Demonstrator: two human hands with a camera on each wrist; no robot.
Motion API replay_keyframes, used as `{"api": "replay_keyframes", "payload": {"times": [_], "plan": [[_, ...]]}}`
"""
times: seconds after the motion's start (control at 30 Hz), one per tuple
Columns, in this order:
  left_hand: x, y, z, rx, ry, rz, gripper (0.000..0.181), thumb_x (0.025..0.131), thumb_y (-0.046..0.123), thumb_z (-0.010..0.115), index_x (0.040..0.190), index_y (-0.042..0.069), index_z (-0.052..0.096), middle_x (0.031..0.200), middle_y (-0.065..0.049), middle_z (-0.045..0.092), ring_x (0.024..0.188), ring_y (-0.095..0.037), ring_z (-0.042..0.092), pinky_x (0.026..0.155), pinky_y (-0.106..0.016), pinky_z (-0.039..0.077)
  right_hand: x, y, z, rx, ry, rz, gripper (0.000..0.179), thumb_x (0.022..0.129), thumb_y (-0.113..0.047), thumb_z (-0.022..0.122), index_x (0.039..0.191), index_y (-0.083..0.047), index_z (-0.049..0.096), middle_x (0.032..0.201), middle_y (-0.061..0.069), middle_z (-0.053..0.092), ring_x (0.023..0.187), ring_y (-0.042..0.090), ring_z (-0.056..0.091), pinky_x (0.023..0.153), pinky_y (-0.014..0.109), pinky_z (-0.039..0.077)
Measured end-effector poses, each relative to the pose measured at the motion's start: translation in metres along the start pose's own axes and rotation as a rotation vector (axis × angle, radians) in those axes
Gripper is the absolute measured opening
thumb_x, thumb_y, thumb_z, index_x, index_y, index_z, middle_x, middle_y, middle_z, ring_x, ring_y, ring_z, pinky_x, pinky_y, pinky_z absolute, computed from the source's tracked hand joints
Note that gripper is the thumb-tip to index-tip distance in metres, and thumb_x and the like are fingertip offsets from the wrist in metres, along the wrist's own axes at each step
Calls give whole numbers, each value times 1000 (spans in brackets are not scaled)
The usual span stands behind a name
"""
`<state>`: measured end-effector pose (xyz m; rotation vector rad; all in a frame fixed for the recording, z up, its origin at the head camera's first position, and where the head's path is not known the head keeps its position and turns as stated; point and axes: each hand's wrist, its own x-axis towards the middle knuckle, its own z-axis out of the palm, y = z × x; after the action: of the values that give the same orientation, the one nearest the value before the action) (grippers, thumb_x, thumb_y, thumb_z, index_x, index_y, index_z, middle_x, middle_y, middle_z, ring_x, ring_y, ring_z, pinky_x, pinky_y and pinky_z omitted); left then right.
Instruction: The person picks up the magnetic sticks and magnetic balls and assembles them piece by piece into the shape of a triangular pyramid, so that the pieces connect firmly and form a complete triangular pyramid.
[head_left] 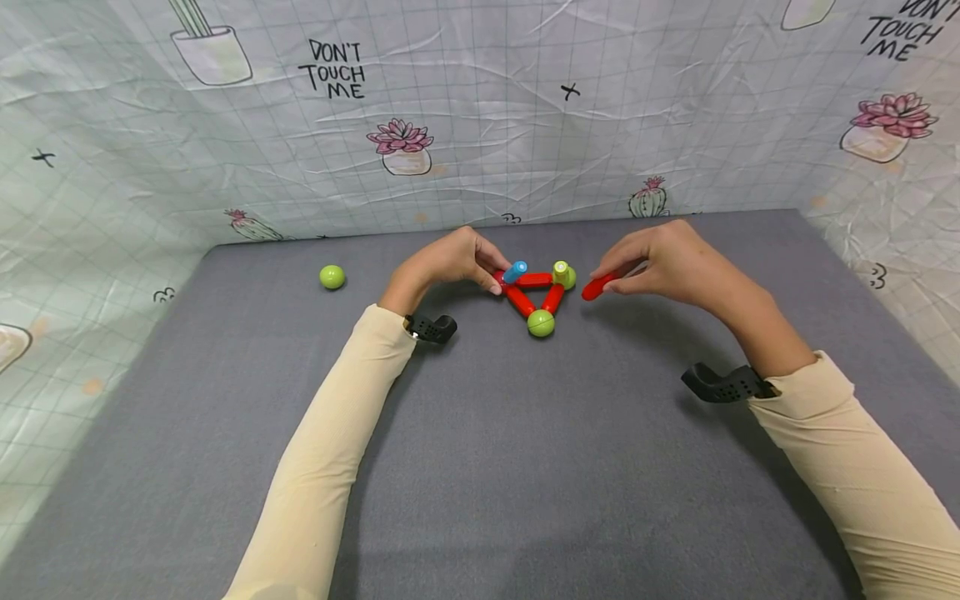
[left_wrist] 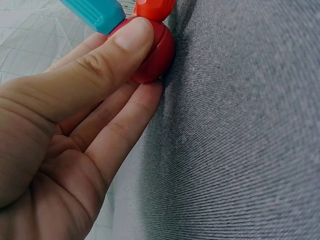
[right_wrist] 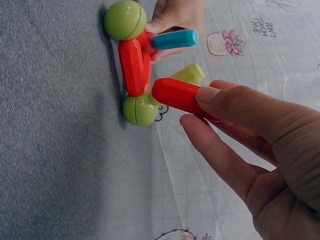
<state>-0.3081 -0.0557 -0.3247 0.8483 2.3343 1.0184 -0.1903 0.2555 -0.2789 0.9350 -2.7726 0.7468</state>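
A triangle of red rods joined by balls lies on the grey table. Its corners are a red ball, a green ball at the front and another green ball at the right. A blue rod sticks up from the red ball, a yellow-green rod from the right green ball. My left hand pinches the red ball between thumb and fingers. My right hand holds a loose red rod by one end, apart from the triangle and to its right.
A loose green ball lies at the back left of the table. Behind the table hangs a printed white cloth, which also rises at both sides. Each wrist wears a black strap mount.
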Motion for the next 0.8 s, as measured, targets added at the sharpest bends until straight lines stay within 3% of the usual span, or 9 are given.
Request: {"api": "replay_keyframes", "payload": {"times": [0.2, 0.63, 0.8], "plan": [[1, 0, 0, -2, 0, -2, 37, 77, 3, 88, 113, 1, 77, 108, -11, 77, 98, -16, 73, 88, -31, 58, 3, -5, 2, 15, -28, -4, 28, 78, 0, 86, 98, -20, 84, 97, -6, 77, 79, 7, 72, 65, 17, 55], [0, -2, 0, -9, 2, 5, 36, 78, 2, 87, 112, 1, 77, 107, -11, 77, 98, -16, 74, 87, -31, 58, 10, -17, 14, 191, -128, 124, 25, 83, 0, 79, 106, -10, 75, 103, 1, 75, 92, 17, 74, 80, 28, 60], [1, -2, 0, -5, -1, 6, 37, 77, 3, 87, 113, 1, 77, 107, -11, 77, 98, -16, 74, 88, -30, 58, 10, -19, 18, 221, -121, 92, 23, 84, 1, 79, 104, -9, 76, 104, 3, 75, 90, 18, 74, 79, 28, 61]]}}
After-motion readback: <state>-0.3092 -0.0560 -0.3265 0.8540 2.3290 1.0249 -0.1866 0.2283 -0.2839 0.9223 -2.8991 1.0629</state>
